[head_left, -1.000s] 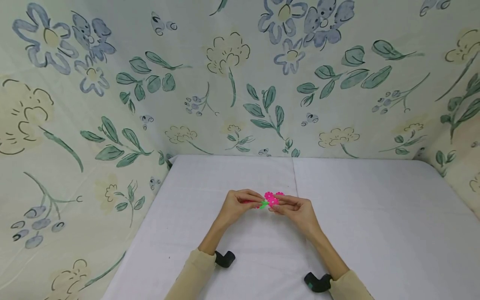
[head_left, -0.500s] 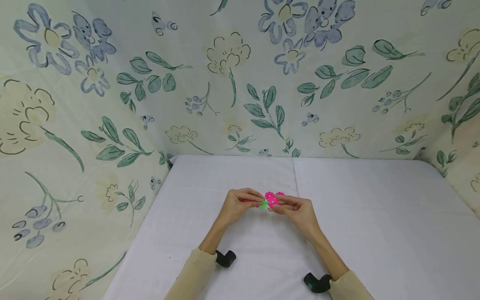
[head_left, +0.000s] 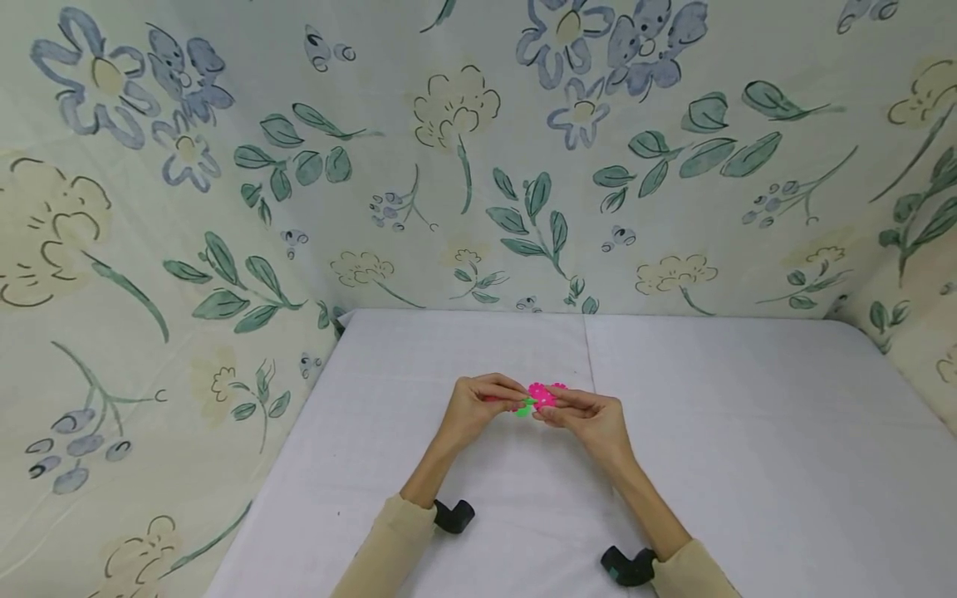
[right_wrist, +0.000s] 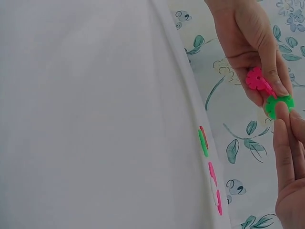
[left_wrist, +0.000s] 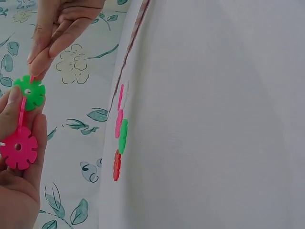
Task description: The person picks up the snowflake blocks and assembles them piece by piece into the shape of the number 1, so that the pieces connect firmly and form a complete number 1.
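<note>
Smooth plastic discs (left_wrist: 25,151), matt cloth table cover (head_left: 748,448)

You're in a draped booth: floral hangings (head_left: 449,187) line the far, left and right edges of your white-covered table (head_left: 755,440).

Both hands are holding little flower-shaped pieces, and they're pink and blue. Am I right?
Almost! The colour with the pink isn't blue, it's green: the left wrist view shows a green piece next to a pink piece. The left hand and right hand are both holding pieces, just as you said.
</note>
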A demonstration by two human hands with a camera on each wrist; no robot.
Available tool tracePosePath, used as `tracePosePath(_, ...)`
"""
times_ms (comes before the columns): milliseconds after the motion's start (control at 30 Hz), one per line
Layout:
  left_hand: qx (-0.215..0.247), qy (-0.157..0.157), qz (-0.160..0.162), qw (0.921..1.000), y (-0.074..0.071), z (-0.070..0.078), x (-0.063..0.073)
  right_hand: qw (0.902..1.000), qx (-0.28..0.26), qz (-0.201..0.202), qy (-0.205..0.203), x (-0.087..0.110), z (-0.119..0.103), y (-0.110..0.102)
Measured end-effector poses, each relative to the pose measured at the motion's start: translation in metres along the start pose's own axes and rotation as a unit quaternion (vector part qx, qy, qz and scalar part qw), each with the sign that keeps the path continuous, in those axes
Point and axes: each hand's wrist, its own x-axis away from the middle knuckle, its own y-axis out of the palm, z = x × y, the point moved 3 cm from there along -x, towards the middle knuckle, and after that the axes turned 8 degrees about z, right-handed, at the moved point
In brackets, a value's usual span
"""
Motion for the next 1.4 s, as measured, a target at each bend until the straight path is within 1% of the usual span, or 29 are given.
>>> tracePosePath(167,-0.002,-0.003,0.003,1.0000,0.001,0.001,0.001,1.0000,0.001,0.002,-0.004,0.002,0.000,0.001)
tracePosePath(300,-0.006,-0.019,0.000,0.9998,0.000,0.001,0.003,0.9997,0.022,0.002,0.006,0.003,0.005,0.001)
tracePosePath(433,-0.021,-0.033,-0.008,0.9992,-0.001,0.000,0.004,0.9992,0.035,-0.002,0.018,0.003,0.010,-0.002)
tracePosePath(567,-0.049,-0.033,-0.023,0.9980,-0.001,0.000,0.004,0.9989,0.044,0.001,0.016,0.005,0.010,-0.004)
tracePosePath(667,-0.082,-0.025,-0.039,0.9955,0.001,0.002,0.004,0.9977,0.066,0.009,0.011,0.004,0.009,-0.006)
tracePosePath(767,-0.118,-0.010,-0.049,0.9918,0.004,0.003,0.004,0.9951,0.096,0.022,0.011,0.003,0.010,-0.007)
tracePosePath(933,-0.161,0.030,-0.047,0.9854,0.011,0.006,0.004,0.9912,0.126,0.033,0.021,0.002,0.011,-0.005)
tracePosePath(1000,-0.167,0.046,-0.047,0.9838,0.013,0.007,0.003,0.9904,0.130,0.037,0.029,0.002,0.012,-0.003)
tracePosePath(1100,-0.169,0.062,-0.048,0.9825,0.014,0.010,0.003,0.9896,0.128,0.046,0.046,0.001,0.012,-0.002)
tracePosePath(1267,-0.172,0.079,-0.052,0.9805,0.015,0.010,0.003,0.9884,0.118,0.058,0.075,0.002,0.012,-0.001)
tracePosePath(1400,-0.168,0.084,-0.055,0.9806,0.015,0.008,0.004,0.9878,0.113,0.057,0.090,0.003,0.011,0.001)
